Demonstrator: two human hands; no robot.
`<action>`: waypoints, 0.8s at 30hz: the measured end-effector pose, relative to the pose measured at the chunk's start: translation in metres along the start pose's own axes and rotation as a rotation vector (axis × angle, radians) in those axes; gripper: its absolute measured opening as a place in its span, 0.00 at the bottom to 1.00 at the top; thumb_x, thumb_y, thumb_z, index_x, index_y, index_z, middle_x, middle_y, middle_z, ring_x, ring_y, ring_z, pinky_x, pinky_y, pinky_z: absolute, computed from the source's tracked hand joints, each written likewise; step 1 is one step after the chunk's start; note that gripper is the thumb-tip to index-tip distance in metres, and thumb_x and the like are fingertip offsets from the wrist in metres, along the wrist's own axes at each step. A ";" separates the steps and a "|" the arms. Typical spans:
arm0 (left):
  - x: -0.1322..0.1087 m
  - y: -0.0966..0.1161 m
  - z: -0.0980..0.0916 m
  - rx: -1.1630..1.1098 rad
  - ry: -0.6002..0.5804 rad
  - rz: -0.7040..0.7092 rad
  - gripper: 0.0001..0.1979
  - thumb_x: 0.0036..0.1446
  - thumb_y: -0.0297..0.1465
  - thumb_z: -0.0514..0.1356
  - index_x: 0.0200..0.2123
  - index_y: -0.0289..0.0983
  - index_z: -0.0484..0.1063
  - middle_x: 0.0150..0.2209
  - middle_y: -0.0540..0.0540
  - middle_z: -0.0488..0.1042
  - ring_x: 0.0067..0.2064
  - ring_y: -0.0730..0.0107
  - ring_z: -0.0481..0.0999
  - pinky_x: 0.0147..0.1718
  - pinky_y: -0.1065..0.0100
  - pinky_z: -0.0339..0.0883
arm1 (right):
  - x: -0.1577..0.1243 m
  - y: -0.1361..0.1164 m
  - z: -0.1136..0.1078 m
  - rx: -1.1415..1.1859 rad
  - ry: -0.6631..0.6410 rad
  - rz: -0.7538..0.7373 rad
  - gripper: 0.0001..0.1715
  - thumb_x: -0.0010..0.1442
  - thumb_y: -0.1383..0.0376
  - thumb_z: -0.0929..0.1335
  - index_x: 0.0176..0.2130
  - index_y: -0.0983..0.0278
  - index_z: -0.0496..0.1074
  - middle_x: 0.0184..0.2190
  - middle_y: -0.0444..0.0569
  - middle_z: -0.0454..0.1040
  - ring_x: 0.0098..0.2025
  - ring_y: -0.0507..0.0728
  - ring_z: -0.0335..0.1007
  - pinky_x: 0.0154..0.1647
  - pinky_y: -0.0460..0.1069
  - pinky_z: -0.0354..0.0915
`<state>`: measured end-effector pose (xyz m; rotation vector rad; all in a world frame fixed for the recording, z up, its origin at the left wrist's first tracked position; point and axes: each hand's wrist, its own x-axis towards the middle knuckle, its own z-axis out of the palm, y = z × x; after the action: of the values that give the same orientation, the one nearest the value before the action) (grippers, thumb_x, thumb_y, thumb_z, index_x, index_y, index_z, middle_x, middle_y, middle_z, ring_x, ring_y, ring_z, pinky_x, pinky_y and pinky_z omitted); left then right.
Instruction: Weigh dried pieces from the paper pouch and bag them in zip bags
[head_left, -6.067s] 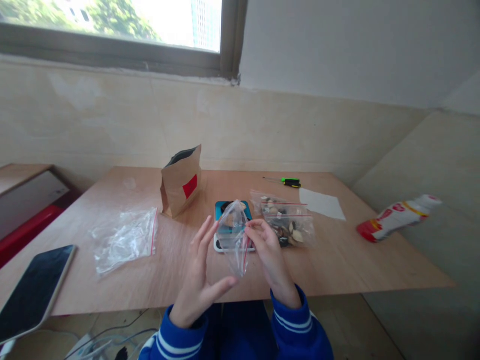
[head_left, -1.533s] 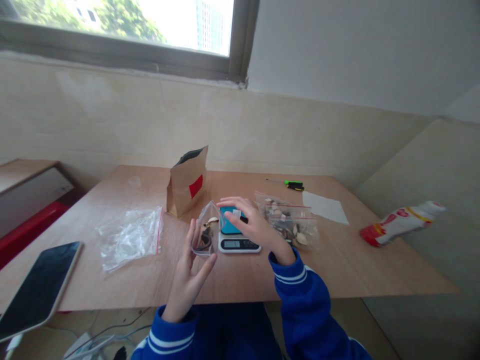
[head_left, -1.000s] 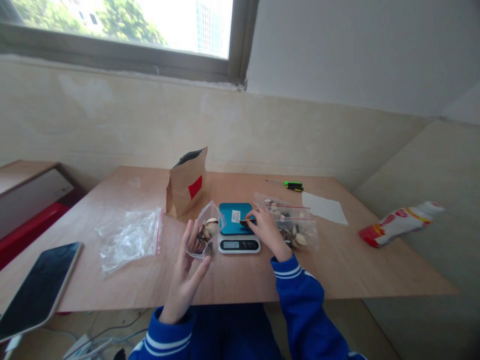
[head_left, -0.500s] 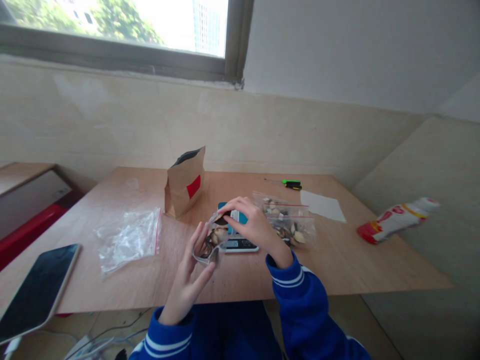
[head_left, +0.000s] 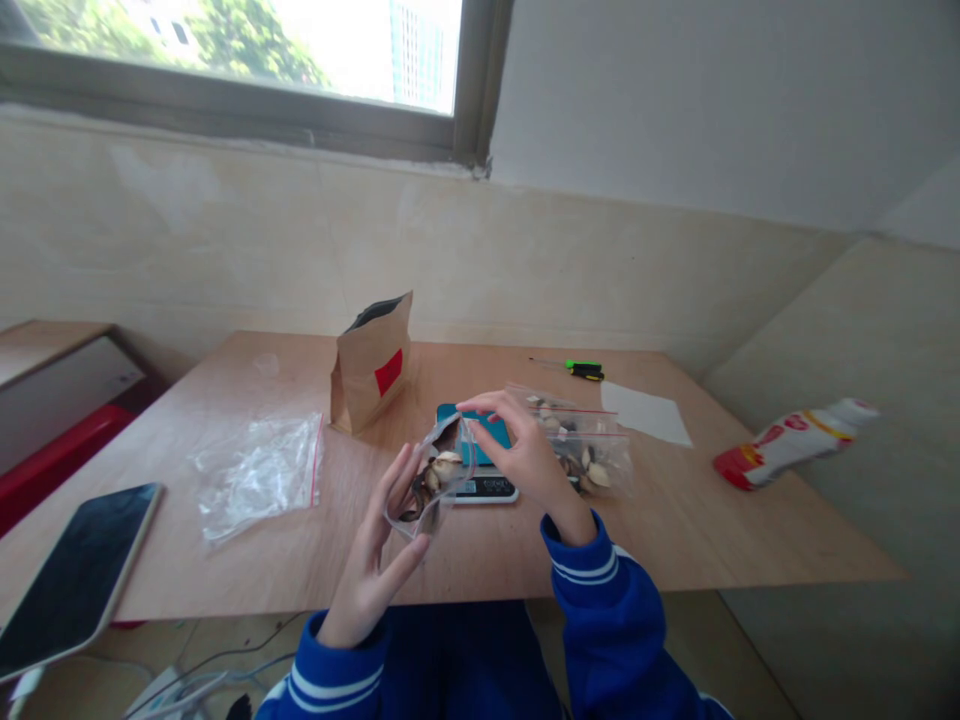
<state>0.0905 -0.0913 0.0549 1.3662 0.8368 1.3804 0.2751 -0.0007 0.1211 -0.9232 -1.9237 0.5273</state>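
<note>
My left hand curls around a clear zip bag and holds it tilted above the table. Inside the bag lie several dark and pale pieces that look like dried mushrooms. My right hand has its thumb and fingers on the bag's upper right edge, at the mouth. A darker piece shows just inside that mouth. Behind the bag and partly covered by my hands is a digital scale with a teal top. To its right lie filled zip bags of similar pieces.
A brown paper pouch stands open at the back. Flat clear bags and a phone are on the left. Screwdrivers, white paper and a red-white bottle are on the right.
The dark piece between my right fingers has gone into the bag's mouth. My right hand has shifted slightly right, onto the bag's edge. My left hand keeps its hold.
</note>
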 end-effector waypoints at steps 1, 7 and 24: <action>0.000 0.001 0.000 -0.001 0.000 0.005 0.34 0.60 0.30 0.57 0.67 0.48 0.48 0.69 0.44 0.49 0.68 0.55 0.49 0.64 0.53 0.47 | 0.000 0.000 0.000 -0.030 0.012 0.005 0.11 0.62 0.66 0.65 0.44 0.59 0.73 0.44 0.48 0.73 0.49 0.56 0.68 0.51 0.53 0.63; -0.002 0.005 -0.001 0.087 -0.031 0.046 0.35 0.58 0.30 0.58 0.66 0.46 0.50 0.68 0.43 0.52 0.67 0.51 0.51 0.65 0.50 0.45 | -0.003 0.005 0.008 -0.017 -0.044 0.107 0.18 0.59 0.64 0.67 0.50 0.59 0.69 0.48 0.49 0.71 0.50 0.56 0.66 0.53 0.54 0.63; 0.003 0.008 0.002 -0.303 0.208 0.005 0.34 0.57 0.38 0.58 0.65 0.44 0.50 0.62 0.38 0.64 0.61 0.49 0.65 0.59 0.47 0.57 | -0.038 0.019 0.010 0.526 -0.146 0.280 0.18 0.60 0.55 0.68 0.49 0.57 0.72 0.49 0.48 0.74 0.51 0.57 0.69 0.54 0.54 0.63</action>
<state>0.0916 -0.0907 0.0637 1.0054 0.7218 1.5993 0.2852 -0.0186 0.0822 -0.8201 -1.6584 1.2275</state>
